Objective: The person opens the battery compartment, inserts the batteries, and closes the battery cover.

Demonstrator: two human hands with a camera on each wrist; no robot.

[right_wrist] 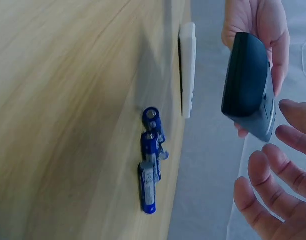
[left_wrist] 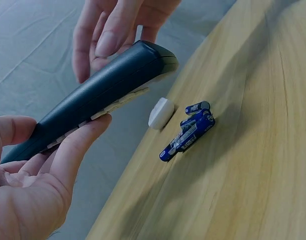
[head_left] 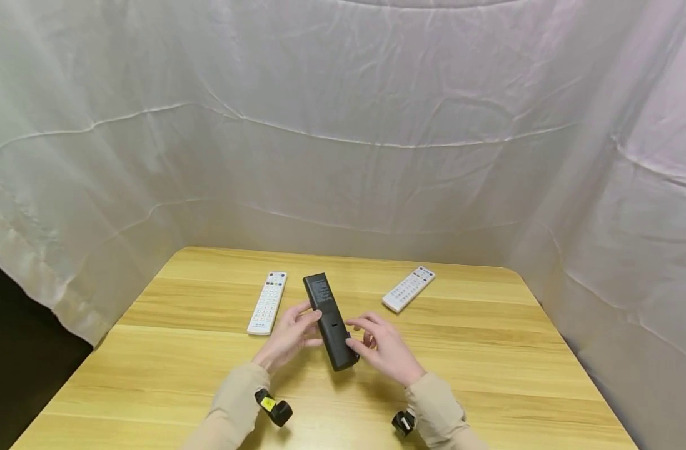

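A black remote control (head_left: 329, 325) is held up above the table, its back with printed text and a small notch facing up. My left hand (head_left: 288, 337) grips it from the left side, thumb on the back and fingers under the button side. At its lower right edge is my right hand (head_left: 386, 351), with loosely bent fingers (right_wrist: 262, 170) spread beside the remote and nothing held between them. Several blue batteries (left_wrist: 187, 131) lie together on the table below the remote; in the head view the remote hides most of them.
On the wooden table (head_left: 489, 350) lie two white remotes: one white remote (head_left: 267, 303) left of my hands, another white remote (head_left: 408, 289) at the back right, both buttons up. A pale curtain (head_left: 365, 181) hangs behind the table and along its sides.
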